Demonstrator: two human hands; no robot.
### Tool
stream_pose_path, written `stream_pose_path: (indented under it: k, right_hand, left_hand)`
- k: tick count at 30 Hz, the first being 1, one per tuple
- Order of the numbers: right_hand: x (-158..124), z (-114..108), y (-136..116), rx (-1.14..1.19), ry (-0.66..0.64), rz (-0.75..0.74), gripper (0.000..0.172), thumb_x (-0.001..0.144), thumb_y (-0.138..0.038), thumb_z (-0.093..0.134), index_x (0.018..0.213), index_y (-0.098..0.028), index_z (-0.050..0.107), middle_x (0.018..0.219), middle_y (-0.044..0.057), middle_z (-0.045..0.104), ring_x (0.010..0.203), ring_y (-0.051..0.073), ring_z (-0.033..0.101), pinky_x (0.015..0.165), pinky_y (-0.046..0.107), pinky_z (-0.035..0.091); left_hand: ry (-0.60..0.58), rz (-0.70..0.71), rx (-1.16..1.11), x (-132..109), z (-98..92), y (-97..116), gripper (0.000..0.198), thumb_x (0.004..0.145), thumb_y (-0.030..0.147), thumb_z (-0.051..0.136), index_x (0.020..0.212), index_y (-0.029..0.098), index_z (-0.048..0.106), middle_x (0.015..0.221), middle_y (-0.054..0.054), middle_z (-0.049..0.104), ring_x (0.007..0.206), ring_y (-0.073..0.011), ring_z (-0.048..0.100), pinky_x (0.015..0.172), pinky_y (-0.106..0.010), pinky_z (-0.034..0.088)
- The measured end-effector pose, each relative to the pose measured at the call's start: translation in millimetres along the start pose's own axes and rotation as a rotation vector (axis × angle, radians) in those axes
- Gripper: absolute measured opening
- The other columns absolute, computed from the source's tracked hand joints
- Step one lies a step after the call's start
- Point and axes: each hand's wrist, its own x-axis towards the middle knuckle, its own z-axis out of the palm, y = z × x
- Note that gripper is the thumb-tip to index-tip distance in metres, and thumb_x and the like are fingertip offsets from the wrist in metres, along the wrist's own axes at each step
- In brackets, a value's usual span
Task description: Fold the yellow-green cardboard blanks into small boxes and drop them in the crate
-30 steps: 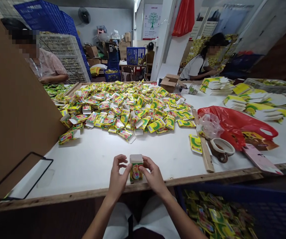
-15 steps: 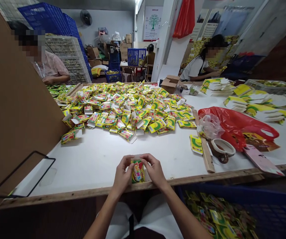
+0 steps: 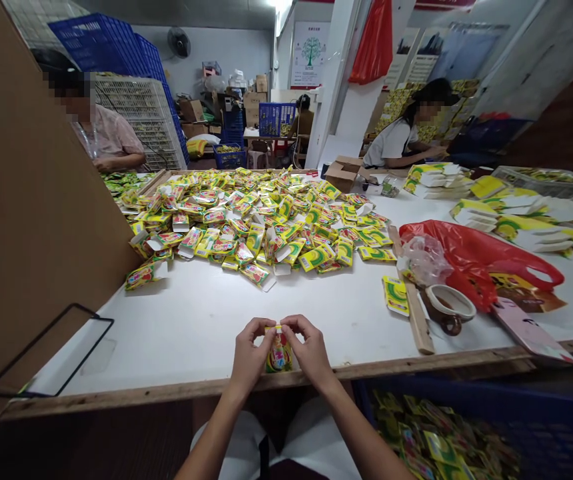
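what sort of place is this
Most likely a small packing workshop: a heap of small printed boxes lies on the white table, a blue crate of similar packets stands below its edge, and plastic crates are stacked behind.

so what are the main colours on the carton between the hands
The carton is mainly yellow, green and red, in the head view.

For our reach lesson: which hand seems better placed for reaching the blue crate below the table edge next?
Probably the right hand: the blue crate lies on that side, while the left hand is farther away. Both hands are on the small box.
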Motion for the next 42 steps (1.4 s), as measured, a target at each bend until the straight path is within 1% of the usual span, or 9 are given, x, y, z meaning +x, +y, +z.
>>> stream_pose_path:
  k: [18,20,23,26,29,32,36,39,42]
  right_hand:
    - [-11,-7,-2,-0.035,-0.069,-0.021,0.014,0.085,-0.029,0.053,0.080,-0.019,0.061,0.078,0.003,0.065,0.076,0.018,0.060,0.070,0.027,0.048]
    - [-16,-36,-6,-0.132,0.024,-0.029,0.017,0.086,-0.033,0.051,0.081,-0.019,0.061,0.080,0.004,0.065,0.078,0.018,0.060,0.070,0.027,0.047]
    - [-31,-121,-14,-0.407,0.233,0.076,0.025,0.087,-0.041,0.046,0.080,-0.021,0.059,0.075,0.003,0.064,0.072,0.019,0.060,0.064,0.026,0.046]
    - [-52,-219,-18,-0.769,0.239,0.242,0.027,0.079,-0.047,0.053,0.078,-0.021,0.064,0.079,0.007,0.067,0.072,0.024,0.062,0.064,0.031,0.046]
    - [-69,-265,-14,-0.954,0.243,0.247,0.028,0.074,-0.047,0.056,0.074,-0.021,0.065,0.086,0.012,0.069,0.081,0.030,0.063,0.075,0.038,0.045]
    - [-73,-235,-8,-0.837,0.226,0.265,0.030,0.079,-0.048,0.050,0.080,-0.021,0.064,0.086,0.010,0.069,0.080,0.028,0.063,0.074,0.037,0.047]
    - [-60,-148,-14,-0.538,-0.132,0.220,0.025,0.086,-0.039,0.045,0.081,-0.021,0.062,0.083,0.005,0.068,0.081,0.022,0.062,0.074,0.030,0.047]
    - [-50,-103,-22,-0.382,-0.272,0.166,0.020,0.089,-0.030,0.043,0.082,-0.020,0.060,0.081,0.003,0.066,0.079,0.019,0.061,0.072,0.028,0.045]
    - [-41,-76,-18,-0.268,-0.202,0.143,0.017,0.088,-0.028,0.045,0.086,-0.020,0.060,0.086,0.004,0.065,0.084,0.019,0.060,0.074,0.028,0.045]
  left_hand:
    - [-0.141,0.113,0.111,-7,-7.2,5,0.016,0.086,0.029,0.054,0.091,0.020,0.066,0.088,-0.005,0.064,0.084,-0.0173,0.060,0.075,-0.029,0.048]
    - [-0.205,0.106,0.154,-6,-11.8,6,0.021,0.087,0.029,0.051,0.102,0.021,0.062,0.096,-0.006,0.064,0.086,-0.0171,0.060,0.076,-0.029,0.049]
    - [-0.220,0.087,0.320,5,-27.4,1,0.027,0.087,0.032,0.050,0.111,0.022,0.057,0.106,-0.007,0.061,0.089,-0.0177,0.060,0.077,-0.031,0.050]
    - [-0.208,0.140,0.601,33,-45.0,-9,0.027,0.086,0.028,0.049,0.112,0.021,0.055,0.112,-0.008,0.058,0.095,-0.0200,0.059,0.083,-0.035,0.049]
    - [-0.235,0.239,0.829,79,-49.3,-15,0.042,0.082,0.008,0.043,0.122,0.016,0.049,0.125,-0.012,0.052,0.116,-0.0241,0.050,0.096,-0.039,0.041]
    - [-0.297,0.285,0.864,129,-40.0,-15,0.059,0.071,-0.006,0.039,0.124,0.016,0.049,0.134,-0.012,0.047,0.128,-0.0242,0.039,0.105,-0.040,0.030]
    - [-0.389,0.304,0.906,164,-28.4,-9,0.051,0.064,-0.006,0.047,0.108,0.017,0.059,0.121,-0.012,0.057,0.121,-0.0281,0.045,0.104,-0.045,0.028]
    - [-0.407,0.293,0.918,150,-27.5,-5,0.030,0.062,0.005,0.059,0.090,0.015,0.061,0.099,-0.011,0.062,0.105,-0.0294,0.054,0.097,-0.044,0.035]
    - [-0.385,0.244,0.879,108,-25.2,-5,0.023,0.068,0.021,0.062,0.090,0.016,0.055,0.093,-0.009,0.059,0.091,-0.0257,0.056,0.081,-0.038,0.044]
